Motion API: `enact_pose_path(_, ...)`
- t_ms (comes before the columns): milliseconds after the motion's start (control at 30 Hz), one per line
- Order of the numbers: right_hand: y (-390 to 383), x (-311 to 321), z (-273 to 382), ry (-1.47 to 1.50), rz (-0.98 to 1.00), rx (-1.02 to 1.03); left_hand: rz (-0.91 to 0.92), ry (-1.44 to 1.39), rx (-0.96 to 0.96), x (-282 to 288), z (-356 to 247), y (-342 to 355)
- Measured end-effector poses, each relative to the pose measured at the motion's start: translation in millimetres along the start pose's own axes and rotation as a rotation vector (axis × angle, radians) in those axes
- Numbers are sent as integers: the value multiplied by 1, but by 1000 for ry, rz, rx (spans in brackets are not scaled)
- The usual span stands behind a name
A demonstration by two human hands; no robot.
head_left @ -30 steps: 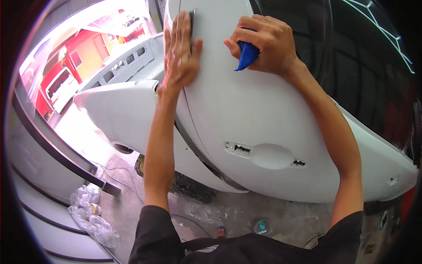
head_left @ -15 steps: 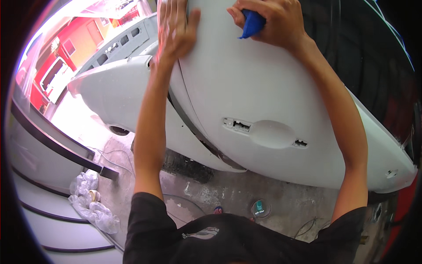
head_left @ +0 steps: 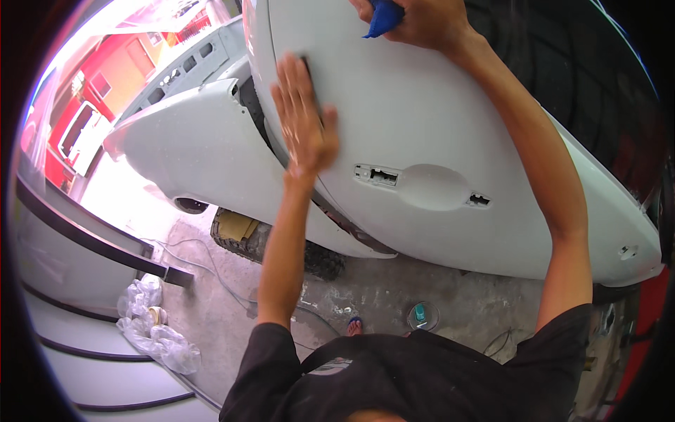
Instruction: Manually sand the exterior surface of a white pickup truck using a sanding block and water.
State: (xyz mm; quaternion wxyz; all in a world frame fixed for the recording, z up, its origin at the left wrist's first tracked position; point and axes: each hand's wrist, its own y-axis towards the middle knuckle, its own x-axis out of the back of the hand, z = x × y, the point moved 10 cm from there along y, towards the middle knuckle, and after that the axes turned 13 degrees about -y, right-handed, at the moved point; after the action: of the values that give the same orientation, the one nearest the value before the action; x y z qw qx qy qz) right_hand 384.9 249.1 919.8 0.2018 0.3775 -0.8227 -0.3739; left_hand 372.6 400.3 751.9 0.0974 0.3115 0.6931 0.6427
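The left hand lies flat over a dark pad on the door. The right hand grips a blue cloth above the door's handle dip.

Off to the upper left I see a red and orange building in bright light, with a white vehicle parked in front. Nearer on that side, a dark beam slants in above light grey panels with black seams. Crumpled clear plastic lies beside them, a pale round roll nestled against it. Across the stained concrete floor, I can follow a grey cable. Lower centre, my view shows a round container with a teal object inside, its kind unclear to me.
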Motion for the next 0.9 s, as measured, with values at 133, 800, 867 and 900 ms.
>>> enact_pose_path(133,-4,-7,-1,-5,3,-27,120,7,56,-29,-11,-83)
enact_pose_path(800,-6,-6,-2,-11,-29,-53,101,85,-40,-16,-20,10)
enact_pose_path(867,-7,5,-12,-61,2,-34,242,-36,-34,-68,-50,-71)
enact_pose_path(900,-6,-9,-2,-22,-21,-50,258,5,-20,-50,-34,-60)
